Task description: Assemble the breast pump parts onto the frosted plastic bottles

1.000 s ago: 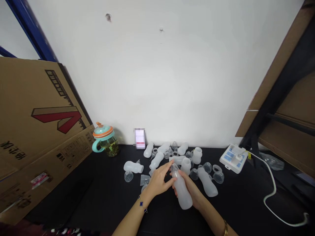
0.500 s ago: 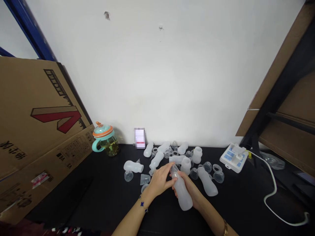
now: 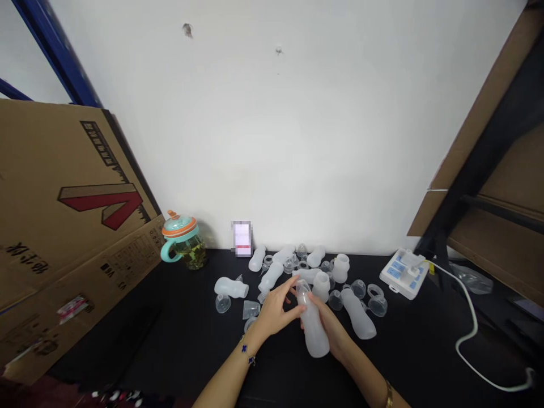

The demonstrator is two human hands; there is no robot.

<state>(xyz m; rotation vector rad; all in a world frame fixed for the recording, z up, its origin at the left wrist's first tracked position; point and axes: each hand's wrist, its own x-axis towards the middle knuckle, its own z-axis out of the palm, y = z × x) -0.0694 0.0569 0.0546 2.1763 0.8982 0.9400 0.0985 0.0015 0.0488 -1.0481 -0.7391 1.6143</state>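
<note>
A translucent white baby bottle (image 3: 317,337) with a clear top fitted on its neck is tilted, neck pointing away from me. My right hand (image 3: 329,326) is wrapped round its right side. My left hand (image 3: 274,311) is curled at the upper left of the bottle, thumb against its side and fingers near the clear top. Right of it lies another white bottle (image 3: 360,317) on its side. Just behind my hands stands a short wide-necked bottle (image 3: 321,286). A clear cup-like cap (image 3: 250,309) sits by my left hand.
Several more bottles, clear domes and rings lie on the black table (image 3: 191,351). A teapot-shaped jug (image 3: 182,243) stands back left beside a large carton (image 3: 63,226). A phone (image 3: 242,239) leans on the wall. At right is a power strip (image 3: 403,273) with a white cable (image 3: 474,317).
The held bottle has shifted slightly left and stands a little steeper. My left fingers have moved slightly back from its top, so the clear piece shows more.
</note>
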